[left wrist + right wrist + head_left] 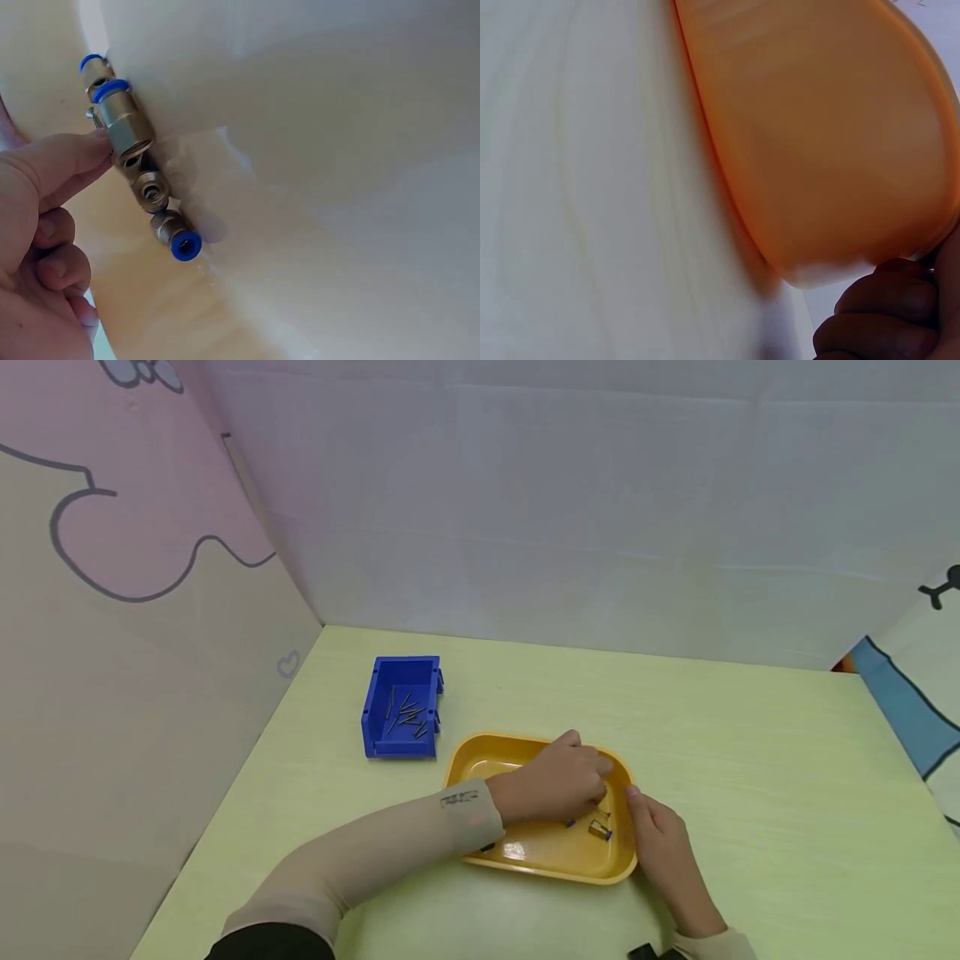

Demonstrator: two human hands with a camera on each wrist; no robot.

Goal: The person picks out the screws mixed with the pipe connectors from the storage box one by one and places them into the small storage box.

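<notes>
My left hand point(564, 781) reaches down into a yellow tray point(558, 857). In the left wrist view its thumb and forefinger pinch a brass push-in fitting with a blue collar point(127, 124). More brass fittings point(152, 191) lie in a row against the tray's wall, one with its blue ring point(186, 245) facing the camera. Another fitting point(599, 830) shows near the tray's right end in the head view. My right hand point(666, 847) grips the tray's right end, thumb at the rim and fingers point(885, 300) curled below it.
A blue bin point(405, 749) holding several screws point(408, 714) stands behind and left of the tray on the pale yellow-green table point(750, 760). A pale wall point(562, 510) closes off the back, with printed panels at both sides.
</notes>
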